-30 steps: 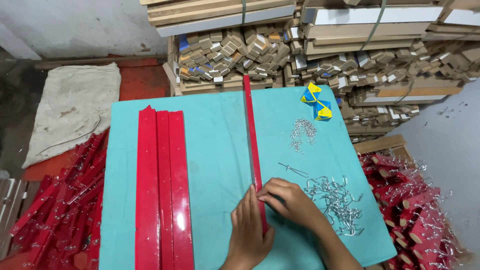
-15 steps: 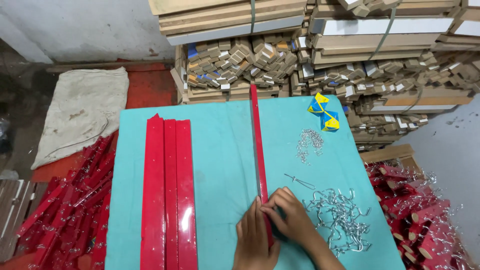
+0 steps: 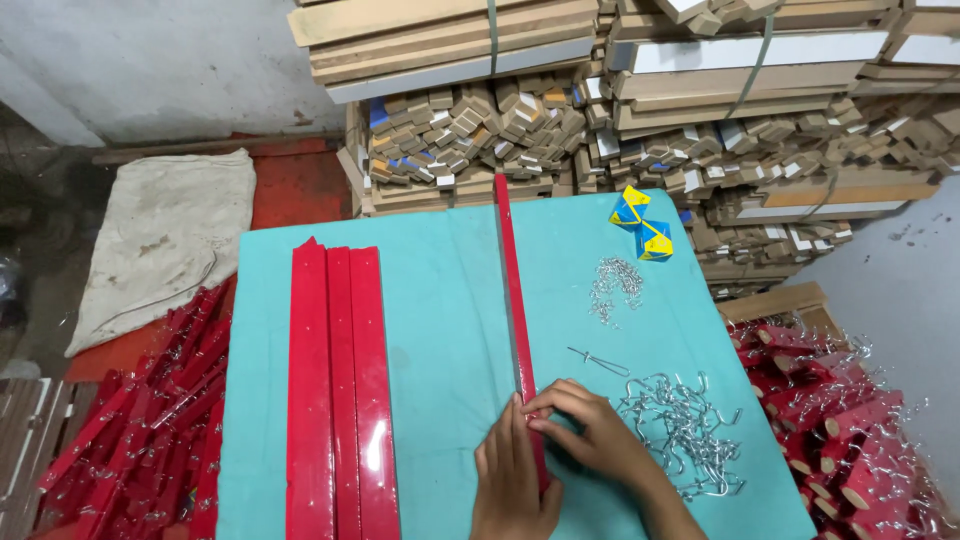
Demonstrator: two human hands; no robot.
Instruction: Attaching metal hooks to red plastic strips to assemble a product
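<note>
Both hands, left hand (image 3: pixel 512 475) and right hand (image 3: pixel 590 435), pinching fingers on red strip (image 3: pixel 512 290) lying lengthwise on teal counter (image 3: pixel 440 300). Risk: strip sliding askew under uneven pressure; nearby wire hooks (image 3: pixel 685 430) snagging.

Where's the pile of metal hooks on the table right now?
In the head view the pile of metal hooks lies on the teal table, right of the long red strip and beside the right hand.
</note>
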